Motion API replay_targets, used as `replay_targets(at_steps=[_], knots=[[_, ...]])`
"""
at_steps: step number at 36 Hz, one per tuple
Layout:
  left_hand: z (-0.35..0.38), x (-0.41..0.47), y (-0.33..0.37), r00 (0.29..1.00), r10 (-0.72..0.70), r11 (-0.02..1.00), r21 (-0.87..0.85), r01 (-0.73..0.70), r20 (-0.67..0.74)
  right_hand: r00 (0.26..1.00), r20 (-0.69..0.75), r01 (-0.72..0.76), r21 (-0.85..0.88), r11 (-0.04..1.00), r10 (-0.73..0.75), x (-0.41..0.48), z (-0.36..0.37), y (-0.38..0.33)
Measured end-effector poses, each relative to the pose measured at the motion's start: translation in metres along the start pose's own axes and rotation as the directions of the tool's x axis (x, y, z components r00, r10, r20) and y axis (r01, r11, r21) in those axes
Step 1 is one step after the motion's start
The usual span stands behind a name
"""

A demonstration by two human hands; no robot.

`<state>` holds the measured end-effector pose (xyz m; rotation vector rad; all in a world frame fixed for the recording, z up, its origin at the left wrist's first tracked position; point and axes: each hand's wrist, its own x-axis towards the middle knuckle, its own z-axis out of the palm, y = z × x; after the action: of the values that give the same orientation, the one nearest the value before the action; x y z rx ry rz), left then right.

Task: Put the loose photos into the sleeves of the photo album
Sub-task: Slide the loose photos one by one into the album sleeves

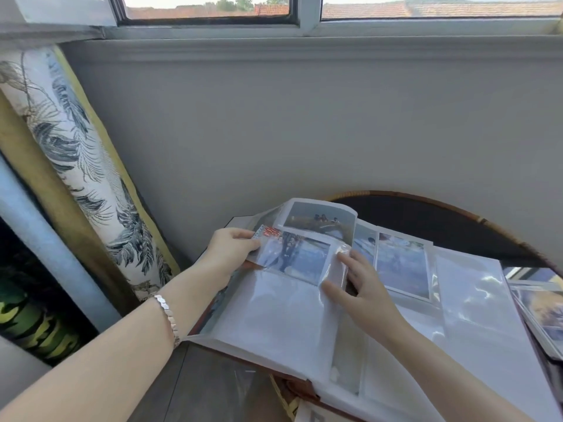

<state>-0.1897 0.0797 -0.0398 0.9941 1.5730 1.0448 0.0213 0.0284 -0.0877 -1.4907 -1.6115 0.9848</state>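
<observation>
Left hand pinching a photo edge, right hand splayed, lifting the album sleeve.

open plastic-sleeved photo album on round dark wicker-rimmed table | stack of loose printed photos right of album, on table | rolled leaf-patterned fabric left, against wall

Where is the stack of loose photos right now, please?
In the head view, the stack of loose photos lies at the far right edge, on the round table beside the open album.
</observation>
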Motion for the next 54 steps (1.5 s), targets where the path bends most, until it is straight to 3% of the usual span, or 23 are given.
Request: replay_targets(at_steps=[11, 15, 19, 27, 34, 37, 44, 54], knots=[[0.004, -0.003, 0.003, 0.995, -0.048, 0.999, 0.016, 0.046, 0.084, 0.999, 0.013, -0.045, -0.003, 0.999, 0.045, -0.001, 0.004, -0.006], [0.010, -0.007, -0.002, 0.993, 0.055, 0.996, 0.067, -0.062, 0.108, 0.997, 0.058, -0.045, 0.095, 0.994, 0.040, -0.002, 0.000, -0.004], [0.013, -0.011, -0.006, 0.995, 0.089, 0.978, 0.185, -0.098, 0.054, 0.995, 0.090, -0.059, 0.128, 0.990, 0.048, -0.003, -0.008, -0.004], [0.012, -0.005, -0.008, 0.998, 0.037, 0.996, 0.081, -0.033, -0.048, 0.995, 0.086, -0.047, 0.038, 0.998, 0.044, -0.007, -0.016, -0.004], [0.013, 0.004, -0.008, 0.986, 0.158, 0.937, 0.322, -0.134, -0.049, 0.998, 0.044, -0.046, -0.022, 0.999, 0.047, -0.004, -0.016, -0.010], [0.011, 0.005, -0.006, 0.996, 0.088, 0.934, 0.348, -0.085, 0.008, 0.998, 0.038, -0.039, -0.035, 0.999, 0.041, -0.002, -0.014, -0.009], [-0.001, 0.006, 0.006, 0.989, -0.097, 0.984, 0.157, 0.078, 0.112, 0.999, 0.023, -0.042, -0.039, 0.998, 0.042, -0.002, -0.013, -0.007], [0.009, 0.008, 0.006, 0.996, 0.076, 0.937, 0.338, -0.090, 0.054, 0.999, 0.019, -0.040, -0.050, 0.998, 0.041, -0.001, -0.015, -0.010]])
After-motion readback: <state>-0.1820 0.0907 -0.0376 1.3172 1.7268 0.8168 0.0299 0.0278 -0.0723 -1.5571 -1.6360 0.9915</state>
